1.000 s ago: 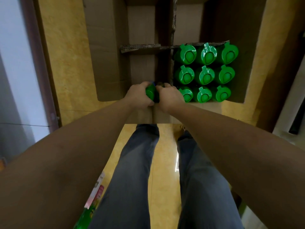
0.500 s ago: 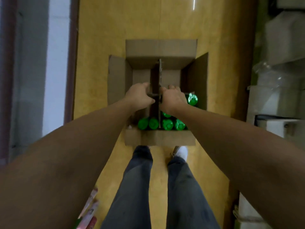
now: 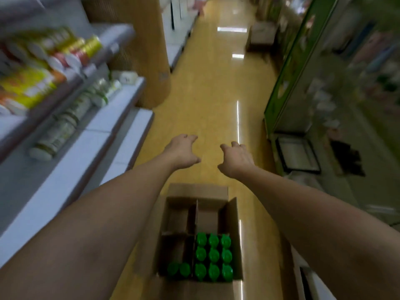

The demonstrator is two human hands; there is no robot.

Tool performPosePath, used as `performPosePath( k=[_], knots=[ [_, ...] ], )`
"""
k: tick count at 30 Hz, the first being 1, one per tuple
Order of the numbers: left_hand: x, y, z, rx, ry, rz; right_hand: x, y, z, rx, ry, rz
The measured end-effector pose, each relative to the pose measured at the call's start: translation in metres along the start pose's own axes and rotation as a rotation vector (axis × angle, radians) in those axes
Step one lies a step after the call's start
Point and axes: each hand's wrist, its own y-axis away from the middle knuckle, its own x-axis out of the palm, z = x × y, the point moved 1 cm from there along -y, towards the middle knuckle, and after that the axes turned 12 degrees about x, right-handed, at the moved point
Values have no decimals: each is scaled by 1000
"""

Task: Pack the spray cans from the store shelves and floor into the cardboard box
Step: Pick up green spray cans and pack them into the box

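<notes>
The left hand (image 3: pixel 184 151) and right hand (image 3: pixel 237 158), fingers spread and empty, hang beyond the cardboard box (image 3: pixel 232 215) of spray cans (image 3: pixel 213 255); the shelf goods (image 3: pixel 56 135) are blurred, perhaps cans.

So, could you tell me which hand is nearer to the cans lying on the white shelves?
Left. The left hand hovers open over the floor, right of the white shelves holding the cans; the right hand, also open, is farther right, away from them.

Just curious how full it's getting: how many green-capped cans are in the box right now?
11 green-capped cans. Nine form a three-by-three block in the near right compartment; two sit in the dimmer near left compartment, where another could hide.
</notes>
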Motion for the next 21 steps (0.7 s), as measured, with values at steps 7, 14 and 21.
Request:
performPosePath(
  k=[7,14,21],
  knots=[
    [-119,25,-56,111,-123,-171,-126,33,12,-19,-29,-233],
    [-177,20,-118,291,-149,-276,-210,80,-15,153,-57,-422],
    [-158,13,-212,653,-160,-208,-229,137,-85,377,-92,-460]
  ],
)
